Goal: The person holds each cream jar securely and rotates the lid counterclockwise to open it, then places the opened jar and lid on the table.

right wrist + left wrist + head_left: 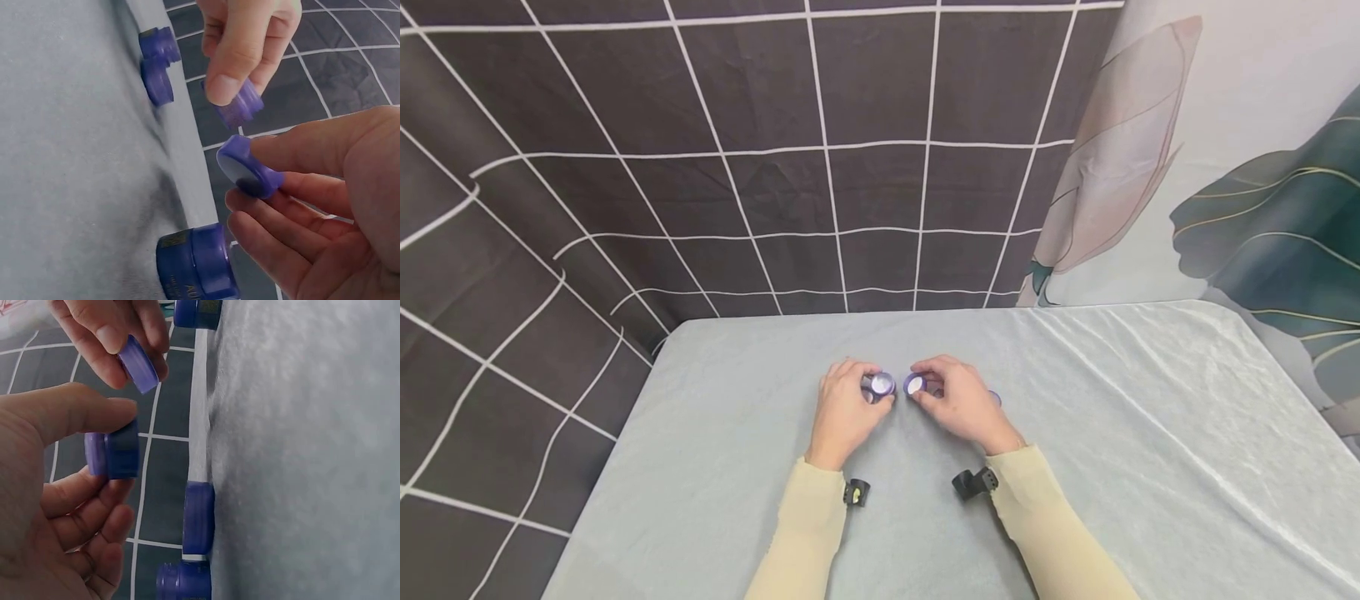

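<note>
My left hand [844, 408] pinches a small purple jar [123, 450] between thumb and fingers, above the table. The jar has no lid on, and its narrower neck shows in the left wrist view. Opposite it, my right hand [962, 404] holds a purple lid [250, 169] by its rim, with the pale inner face showing in the head view. A small gap separates jar and lid. Near my left hand, another purple lid [199, 517] and an open jar [184, 581] stand on the table. By my right hand stands a lidded purple jar [197, 262], mostly hidden in the head view.
A pale grey cloth [715, 500] covers the table, with creases on the right side. Dark curtain fabric with white grid lines [880, 192] hangs behind and at the left. Leaf-patterned fabric [1262, 208] hangs at the right. A small black camera sits on each wrist.
</note>
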`<state>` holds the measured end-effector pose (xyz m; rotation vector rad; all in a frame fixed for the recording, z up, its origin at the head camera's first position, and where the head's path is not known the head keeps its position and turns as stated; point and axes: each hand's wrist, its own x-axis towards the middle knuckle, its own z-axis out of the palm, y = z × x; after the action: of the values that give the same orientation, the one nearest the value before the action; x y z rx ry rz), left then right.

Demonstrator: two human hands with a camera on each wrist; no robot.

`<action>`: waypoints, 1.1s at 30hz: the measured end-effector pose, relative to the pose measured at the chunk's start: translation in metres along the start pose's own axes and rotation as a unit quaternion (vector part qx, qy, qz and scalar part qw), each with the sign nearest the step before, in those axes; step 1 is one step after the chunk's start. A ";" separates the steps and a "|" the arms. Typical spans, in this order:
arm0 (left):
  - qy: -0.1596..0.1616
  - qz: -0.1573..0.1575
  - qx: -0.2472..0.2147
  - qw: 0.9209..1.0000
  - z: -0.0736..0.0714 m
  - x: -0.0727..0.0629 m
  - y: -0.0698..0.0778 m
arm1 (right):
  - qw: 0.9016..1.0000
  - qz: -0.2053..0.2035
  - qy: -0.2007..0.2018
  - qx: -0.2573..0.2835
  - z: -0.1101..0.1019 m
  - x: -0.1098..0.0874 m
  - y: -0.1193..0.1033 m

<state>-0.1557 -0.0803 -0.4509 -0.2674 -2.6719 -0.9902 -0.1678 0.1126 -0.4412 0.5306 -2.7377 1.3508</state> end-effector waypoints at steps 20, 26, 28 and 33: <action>-0.067 -0.007 0.058 0.996 0.005 -0.002 -0.004 | 0.994 -0.047 -0.030 -0.097 0.007 -0.001 0.011; -0.075 -0.013 0.055 0.996 0.005 -0.003 -0.002 | 0.993 -0.036 -0.032 -0.105 0.007 -0.002 0.011; -0.076 -0.012 0.056 0.995 0.006 -0.004 -0.002 | 0.993 -0.035 -0.034 -0.107 0.007 -0.002 0.011; -0.072 -0.007 0.061 0.996 0.007 -0.005 -0.002 | 0.992 -0.029 -0.039 -0.113 0.007 -0.002 0.011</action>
<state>-0.1532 -0.0779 -0.4585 -0.3046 -2.8555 -0.8382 -0.1685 0.1140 -0.4543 0.6528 -2.8618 1.0110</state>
